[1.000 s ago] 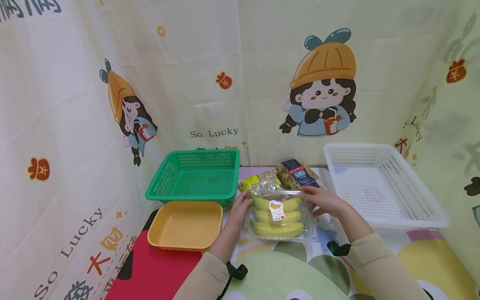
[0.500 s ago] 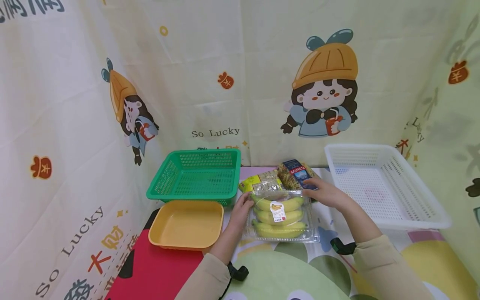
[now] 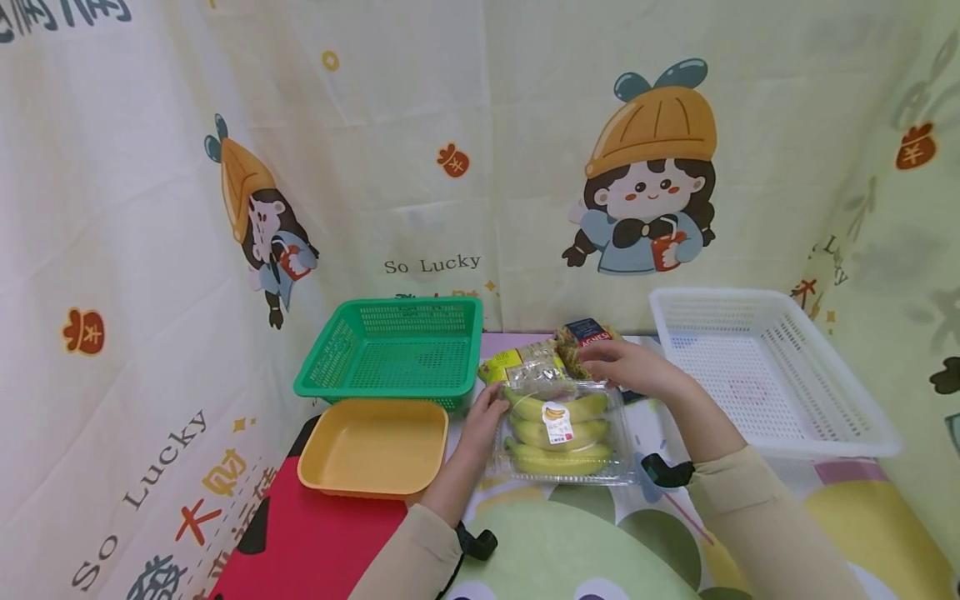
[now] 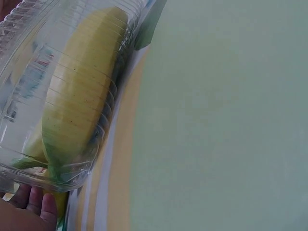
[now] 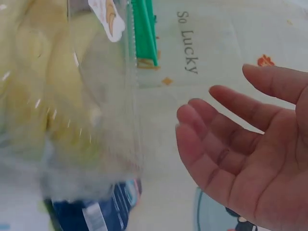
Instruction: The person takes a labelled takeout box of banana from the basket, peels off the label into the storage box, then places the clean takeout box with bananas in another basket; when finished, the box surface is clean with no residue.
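Observation:
A clear plastic box of bananas (image 3: 558,458) with a white label lies in the middle of the table. My left hand (image 3: 480,421) grips its left end; in the left wrist view the fingers (image 4: 34,199) bend up against the end of the box. Above the far right corner of the box is my right hand (image 3: 637,367), apart from it, its fingers loosely bent and nothing in them. Behind the box lie a yellow-and-clear food bag (image 3: 521,362) and a blue-labelled pasta bag (image 3: 588,332), partly covered by the right hand.
A green basket (image 3: 386,392) stands at the back left, with a yellow tray (image 3: 371,487) in front of it. On the right is a white basket (image 3: 810,446). A printed curtain (image 3: 525,208) closes off the back and sides.
My right hand has let go of the banana box's far right corner and risen up and left, over the pasta bag. The left hand keeps its place on the box.

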### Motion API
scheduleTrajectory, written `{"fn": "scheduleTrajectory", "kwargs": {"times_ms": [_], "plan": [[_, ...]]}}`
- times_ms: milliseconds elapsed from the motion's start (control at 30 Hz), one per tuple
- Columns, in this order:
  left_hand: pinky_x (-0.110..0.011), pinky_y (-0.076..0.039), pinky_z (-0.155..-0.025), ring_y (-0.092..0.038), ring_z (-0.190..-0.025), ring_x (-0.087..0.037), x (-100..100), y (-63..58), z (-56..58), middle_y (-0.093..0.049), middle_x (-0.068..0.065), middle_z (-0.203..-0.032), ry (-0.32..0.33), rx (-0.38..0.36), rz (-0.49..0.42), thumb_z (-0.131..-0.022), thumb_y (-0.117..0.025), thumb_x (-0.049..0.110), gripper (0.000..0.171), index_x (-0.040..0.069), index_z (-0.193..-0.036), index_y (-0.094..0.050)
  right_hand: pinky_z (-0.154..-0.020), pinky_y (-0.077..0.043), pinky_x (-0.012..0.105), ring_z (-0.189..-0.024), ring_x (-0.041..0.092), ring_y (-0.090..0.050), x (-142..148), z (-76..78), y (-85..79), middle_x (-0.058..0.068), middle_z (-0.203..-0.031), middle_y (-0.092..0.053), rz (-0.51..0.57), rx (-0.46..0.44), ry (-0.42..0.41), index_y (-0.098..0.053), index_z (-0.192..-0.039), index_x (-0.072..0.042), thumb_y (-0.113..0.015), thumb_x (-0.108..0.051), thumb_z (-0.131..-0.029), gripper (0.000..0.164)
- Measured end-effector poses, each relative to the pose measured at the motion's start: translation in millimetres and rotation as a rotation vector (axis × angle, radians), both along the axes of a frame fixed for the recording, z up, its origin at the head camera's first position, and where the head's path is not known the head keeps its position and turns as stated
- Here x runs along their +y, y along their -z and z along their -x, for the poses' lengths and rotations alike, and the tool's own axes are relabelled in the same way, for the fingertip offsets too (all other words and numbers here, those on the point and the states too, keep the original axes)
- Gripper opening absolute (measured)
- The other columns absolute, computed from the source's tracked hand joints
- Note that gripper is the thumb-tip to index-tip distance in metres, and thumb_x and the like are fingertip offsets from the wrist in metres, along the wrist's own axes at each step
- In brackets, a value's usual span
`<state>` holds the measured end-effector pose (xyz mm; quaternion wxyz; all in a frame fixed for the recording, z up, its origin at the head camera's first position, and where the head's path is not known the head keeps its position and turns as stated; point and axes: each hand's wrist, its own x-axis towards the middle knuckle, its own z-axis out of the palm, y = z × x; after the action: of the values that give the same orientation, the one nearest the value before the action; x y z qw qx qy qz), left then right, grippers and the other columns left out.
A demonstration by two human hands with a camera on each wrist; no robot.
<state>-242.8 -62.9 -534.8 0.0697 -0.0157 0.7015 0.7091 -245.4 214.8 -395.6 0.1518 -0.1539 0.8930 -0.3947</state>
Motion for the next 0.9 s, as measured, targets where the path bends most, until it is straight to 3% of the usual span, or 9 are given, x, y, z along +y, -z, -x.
{"fn": "scheduleTrajectory", "kwargs": {"times_ms": [100, 367, 567, 733, 900], "plan": [[-0.049, -0.026, -0.121, -0.029, -0.148, -0.033, -1, -4.5, -2.8, -0.037, -0.015, -0.157, 0.008, 0.0, 0.012, -0.099, -0.052, 0.024, 0.053, 0.011, -0.149, -0.043, -0.084, -0.059, 0.044, -0.098, 0.029, -0.065, -9, 7.4, 1.9, 0.017, -0.126, -0.062, 0.029, -0.063, -0.025, -0.057, -0.134, -0.008, -0.056, -0.03, -0.101, 0.04], [-0.049, -0.025, -0.121, -0.03, -0.148, -0.033, 0, 0.2, -0.2, -0.039, -0.015, -0.156, -0.003, 0.001, 0.013, -0.097, -0.054, 0.025, 0.055, 0.011, -0.149, -0.043, -0.069, -0.057, 0.041, -0.076, 0.024, -0.061, -29, 25.7, 19.7, 0.012, -0.101, -0.067, 0.035, -0.232, -0.159, -0.065, -0.123, -0.007, -0.057, -0.02, -0.099, 0.028], [-0.048, -0.025, -0.122, -0.031, -0.148, -0.032, 0, 0.8, -0.4, -0.039, -0.013, -0.156, -0.004, 0.006, 0.021, -0.098, -0.054, 0.026, 0.054, 0.013, -0.149, -0.044, -0.053, -0.044, 0.029, -0.059, 0.016, -0.048, -35, 32.3, 32.1, 0.016, -0.09, -0.064, -0.013, -0.25, -0.209, -0.071, -0.113, -0.011, -0.055, -0.014, -0.099, 0.022], [-0.048, -0.024, -0.122, -0.03, -0.148, -0.031, 0, 2.1, 0.2, -0.039, -0.012, -0.156, 0.001, 0.004, 0.016, -0.098, -0.054, 0.025, 0.053, 0.014, -0.149, -0.044, -0.05, -0.039, 0.027, -0.055, 0.015, -0.045, -39, 33.8, 33.9, 0.009, -0.075, -0.06, -0.019, -0.252, -0.201, -0.072, -0.108, -0.01, -0.056, -0.015, -0.099, 0.019], [-0.048, -0.026, -0.121, -0.032, -0.147, -0.032, 2, 1.6, 0.9, -0.041, -0.013, -0.155, 0.0, 0.022, 0.03, -0.097, -0.054, 0.025, 0.053, 0.013, -0.148, -0.046, -0.049, -0.037, 0.028, -0.052, 0.014, -0.043, -41, 33.9, 33.4, 0.007, -0.07, -0.058, -0.018, -0.276, -0.207, -0.073, -0.101, -0.009, -0.054, -0.014, -0.099, 0.02]]}}
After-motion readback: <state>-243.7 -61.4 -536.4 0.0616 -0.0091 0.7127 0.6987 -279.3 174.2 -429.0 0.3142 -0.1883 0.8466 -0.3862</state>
